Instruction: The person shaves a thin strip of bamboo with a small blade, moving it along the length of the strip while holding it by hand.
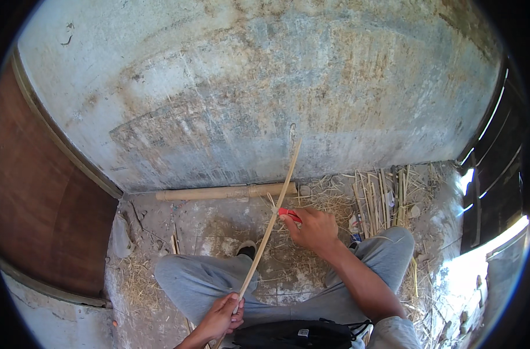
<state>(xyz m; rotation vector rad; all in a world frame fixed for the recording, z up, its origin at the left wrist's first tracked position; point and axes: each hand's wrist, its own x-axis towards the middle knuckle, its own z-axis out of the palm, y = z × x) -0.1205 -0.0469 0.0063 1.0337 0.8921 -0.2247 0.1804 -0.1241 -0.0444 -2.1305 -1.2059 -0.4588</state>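
slanting strip point(260, 250), long, slender, pale tan

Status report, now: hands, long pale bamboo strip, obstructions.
Left hand gripping the strip low down. Right hand holding small red hand tool at it, farther up. Strip slanting forward and right. Thin pale shaving curled beside the tool; no blockage seen.

The strip point(259, 250) is tan, the tool point(287, 213) red, the trousers point(189, 279) plain grey.
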